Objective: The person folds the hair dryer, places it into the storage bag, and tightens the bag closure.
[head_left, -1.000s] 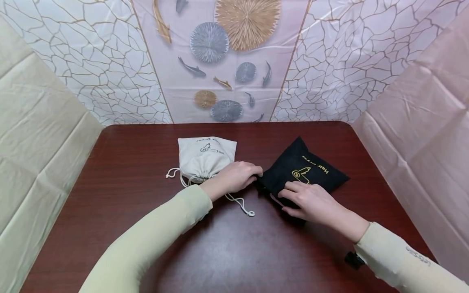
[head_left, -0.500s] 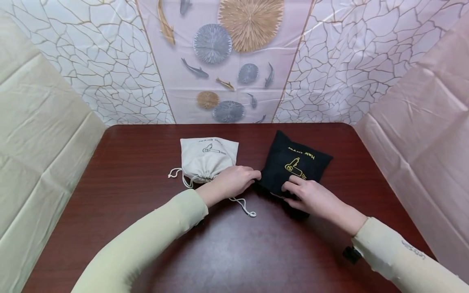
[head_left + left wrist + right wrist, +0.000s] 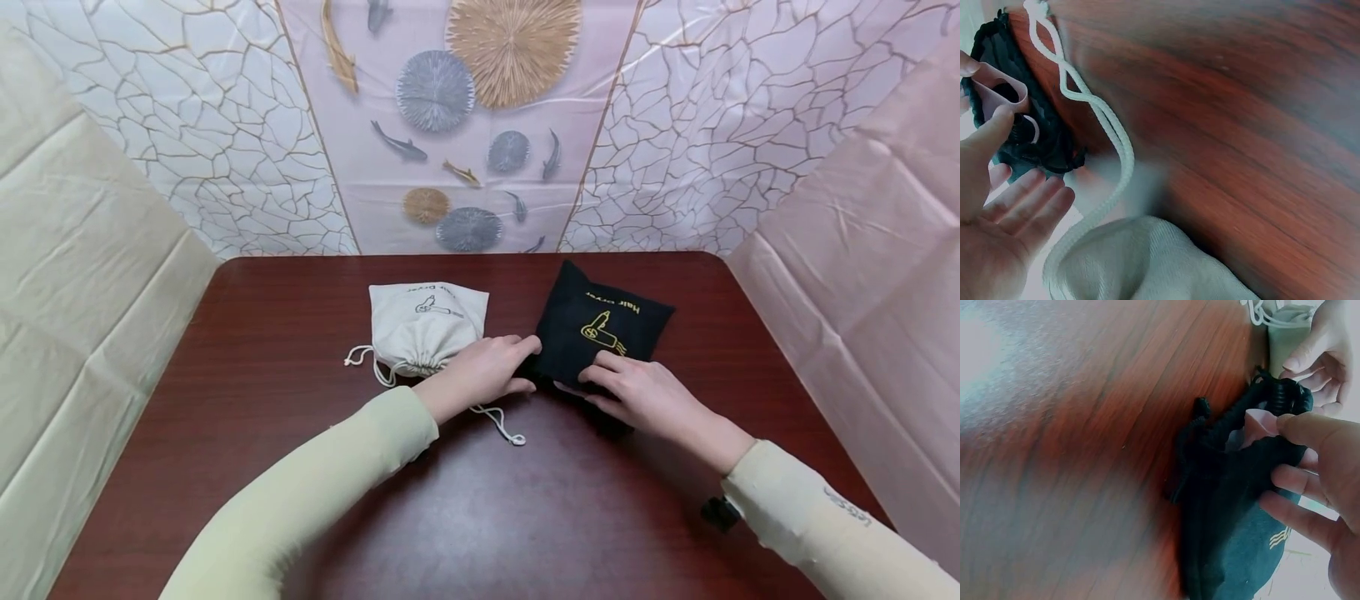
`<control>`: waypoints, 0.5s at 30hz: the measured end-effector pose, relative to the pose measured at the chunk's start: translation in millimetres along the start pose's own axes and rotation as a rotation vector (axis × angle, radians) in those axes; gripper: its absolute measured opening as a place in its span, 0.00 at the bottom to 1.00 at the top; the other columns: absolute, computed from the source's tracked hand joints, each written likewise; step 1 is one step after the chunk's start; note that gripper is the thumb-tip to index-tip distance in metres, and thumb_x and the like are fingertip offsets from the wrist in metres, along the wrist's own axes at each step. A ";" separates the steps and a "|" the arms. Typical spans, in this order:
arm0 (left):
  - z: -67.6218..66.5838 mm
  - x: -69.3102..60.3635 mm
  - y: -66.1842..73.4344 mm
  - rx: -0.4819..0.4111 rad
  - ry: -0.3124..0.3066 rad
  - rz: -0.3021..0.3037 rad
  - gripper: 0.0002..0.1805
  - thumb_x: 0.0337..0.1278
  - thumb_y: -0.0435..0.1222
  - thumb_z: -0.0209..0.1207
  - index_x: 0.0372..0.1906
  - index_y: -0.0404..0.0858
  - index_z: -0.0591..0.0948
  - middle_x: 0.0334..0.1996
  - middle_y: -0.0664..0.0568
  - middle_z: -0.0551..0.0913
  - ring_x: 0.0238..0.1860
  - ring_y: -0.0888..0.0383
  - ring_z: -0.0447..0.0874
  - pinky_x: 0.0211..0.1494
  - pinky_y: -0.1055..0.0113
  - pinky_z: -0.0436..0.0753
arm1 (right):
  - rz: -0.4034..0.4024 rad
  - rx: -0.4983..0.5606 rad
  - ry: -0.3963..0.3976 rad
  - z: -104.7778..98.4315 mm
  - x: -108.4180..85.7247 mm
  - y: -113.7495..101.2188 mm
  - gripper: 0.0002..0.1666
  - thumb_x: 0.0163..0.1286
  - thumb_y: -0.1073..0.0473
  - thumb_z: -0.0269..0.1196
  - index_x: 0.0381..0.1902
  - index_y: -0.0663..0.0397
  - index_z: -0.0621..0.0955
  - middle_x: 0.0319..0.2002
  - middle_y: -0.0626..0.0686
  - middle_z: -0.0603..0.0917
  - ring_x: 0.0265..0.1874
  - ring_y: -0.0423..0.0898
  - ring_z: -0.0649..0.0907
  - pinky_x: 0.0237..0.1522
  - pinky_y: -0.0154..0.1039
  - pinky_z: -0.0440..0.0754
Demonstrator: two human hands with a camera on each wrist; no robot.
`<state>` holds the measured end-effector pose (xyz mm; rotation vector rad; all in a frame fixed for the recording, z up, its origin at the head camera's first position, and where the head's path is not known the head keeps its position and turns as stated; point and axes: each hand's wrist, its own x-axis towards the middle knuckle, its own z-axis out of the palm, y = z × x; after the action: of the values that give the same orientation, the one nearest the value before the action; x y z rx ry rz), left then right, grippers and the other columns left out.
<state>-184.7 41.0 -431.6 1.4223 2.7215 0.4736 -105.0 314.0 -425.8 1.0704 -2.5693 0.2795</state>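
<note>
A black drawstring bag with yellow "Hair Dryer" print lies right of centre in the head view, its mouth toward me. A pink object with a rounded opening shows inside the mouth; most of it is hidden. At that mouth my right hand pinches the bag's edge, thumb on the pink part and fingers on the cloth outside, as the right wrist view shows. My left hand is at the bag's left corner, fingers loosely extended, thumb apart, nothing gripped. Whether its fingertips touch the cloth I cannot tell.
A cream drawstring bag with a dryer print lies left of the black one, partly behind my left forearm. Its white cord trails onto the dark red table. Fabric walls stand around the table.
The black bag has turned and shifted up and left, its far corners moving with it. My left fingers have gone from pinching its corner to spread. The right hand stays at the mouth.
</note>
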 end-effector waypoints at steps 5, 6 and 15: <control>2.7 5.7 1.7 0.017 -0.003 -0.011 0.24 0.68 0.50 0.71 0.60 0.42 0.79 0.49 0.48 0.88 0.46 0.47 0.91 0.49 0.54 0.88 | 0.086 -0.021 0.002 -7.8 -9.3 -2.3 0.22 0.57 0.58 0.81 0.48 0.49 0.86 0.39 0.44 0.81 0.26 0.40 0.80 0.21 0.40 0.79; 3.5 6.3 1.7 0.015 -0.003 -0.012 0.24 0.68 0.50 0.70 0.60 0.42 0.79 0.49 0.48 0.88 0.46 0.47 0.91 0.49 0.54 0.88 | 0.116 -0.032 0.003 -9.7 -12.4 -2.9 0.22 0.57 0.56 0.81 0.48 0.48 0.86 0.38 0.44 0.81 0.26 0.39 0.80 0.20 0.39 0.77; 11.6 10.4 -1.7 -0.040 -0.005 -0.031 0.22 0.70 0.52 0.68 0.56 0.42 0.80 0.48 0.48 0.90 0.48 0.49 0.90 0.51 0.54 0.88 | 0.403 -0.080 -0.172 -17.4 -48.5 -1.9 0.20 0.61 0.40 0.78 0.37 0.45 0.82 0.28 0.40 0.79 0.23 0.37 0.78 0.18 0.41 0.73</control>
<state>-190.1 51.4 -442.0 1.3687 2.7099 0.5197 -67.6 349.4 -428.3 0.5620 -2.9120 0.1855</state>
